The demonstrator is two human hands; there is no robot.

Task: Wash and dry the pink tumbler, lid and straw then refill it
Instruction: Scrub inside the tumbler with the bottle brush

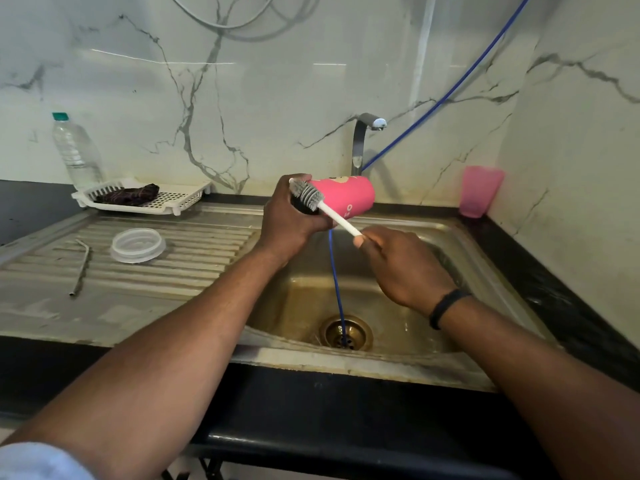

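At the far left a clear water bottle [77,150] with a green cap stood upright against the marble wall, on the dark worktop [31,206]. Just beside it sat a white perforated tray [180,199], tilted onto the edge of the steel draining board [194,258], with a dark checked cloth [127,195] lying in it. Nearer the camera, a bent metal straw [81,265] lay on the ribbed draining board, and to its right, close by but apart from it, a clear round lid [138,244] lay flat.

Over the sink basin [298,306] the left hand [292,220] held the pink tumbler [344,197] on its side, fingers curled round the end with the dark mouth, which faced left and toward the camera; the closed base pointed right toward the tap. A bottle brush [308,195] with grey bristles lay across that mouth, its bristle head at the rim, not inside, and its white handle slanted down to the right. The right hand [405,268], a black band on its wrist, pinched the lower end of the handle between thumb and fingers.

Behind the tumbler rose a steel tap [363,140]. A blue hose [446,98] ran down from the upper right past the tap and dropped into the basin, ending at the brass drain [346,332]. At the far right corner, a second pink cup [480,196] stood mouth-down on the worktop, well apart from the hands.
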